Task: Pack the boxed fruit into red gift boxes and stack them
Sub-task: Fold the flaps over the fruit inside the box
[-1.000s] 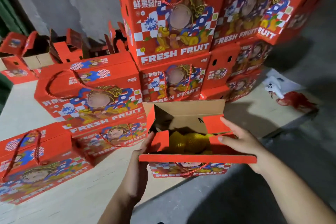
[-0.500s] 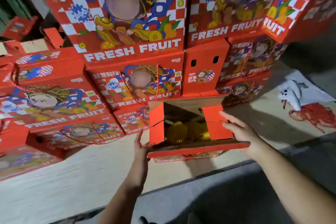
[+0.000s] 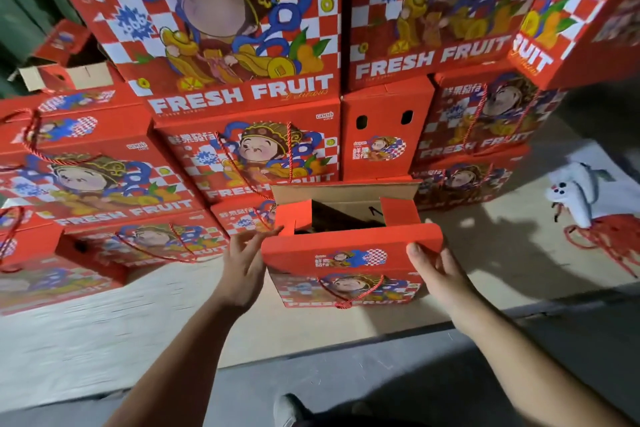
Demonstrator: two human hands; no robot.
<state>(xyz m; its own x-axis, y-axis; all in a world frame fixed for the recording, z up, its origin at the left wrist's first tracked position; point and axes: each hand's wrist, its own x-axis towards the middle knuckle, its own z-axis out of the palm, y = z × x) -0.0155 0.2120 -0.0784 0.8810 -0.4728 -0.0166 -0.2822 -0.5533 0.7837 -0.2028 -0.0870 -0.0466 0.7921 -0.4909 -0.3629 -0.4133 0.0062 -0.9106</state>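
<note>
A red gift box [image 3: 349, 274] stands on the cardboard-covered floor [image 3: 485, 253] just in front of the stack of closed gift boxes [image 3: 242, 80]. Its front lid flap [image 3: 351, 246] is folded most of the way down over the opening, while the two side flaps and the plain brown rear flap [image 3: 346, 192] stand up behind it. The left hand [image 3: 244, 263] touches the flap's left corner with straight, spread fingers. The right hand [image 3: 434, 274] holds the flap's right edge, thumb pressed on top. What lies inside is too dark to tell. White gloves [image 3: 575, 189] lie on red cord to the right.
</note>
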